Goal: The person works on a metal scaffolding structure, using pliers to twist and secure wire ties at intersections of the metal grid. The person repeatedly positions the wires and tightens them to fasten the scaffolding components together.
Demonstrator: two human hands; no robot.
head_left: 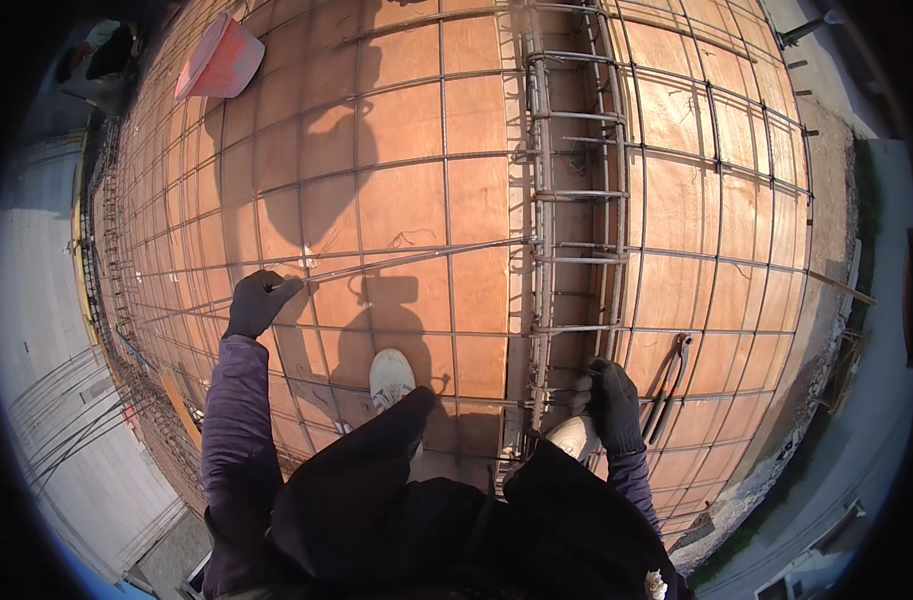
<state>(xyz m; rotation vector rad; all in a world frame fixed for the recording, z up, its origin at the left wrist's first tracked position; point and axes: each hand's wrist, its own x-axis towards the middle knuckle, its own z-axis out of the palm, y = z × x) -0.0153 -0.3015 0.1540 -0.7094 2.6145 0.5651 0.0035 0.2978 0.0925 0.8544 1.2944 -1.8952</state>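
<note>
My left hand, in a dark glove, is closed with its fingers pinched round a thin steel rebar. The rod slants up to the right, and its far end meets the beam cage of bars and stirrups. Over the cage's near part hangs my right hand, gloved too, beside my right shoe. Its fingers look loosely bent and apart, with nothing visible in them; part of them is in shadow. Right of that hand, a pair of long-handled pincers lies on the rebar mesh.
Plywood panels lie beneath the mesh, and a recessed channel runs under the cage. My left shoe stands between bars. A pink bucket sits far left. The deck's edges drop toward pavement on both sides; loose rods lie left.
</note>
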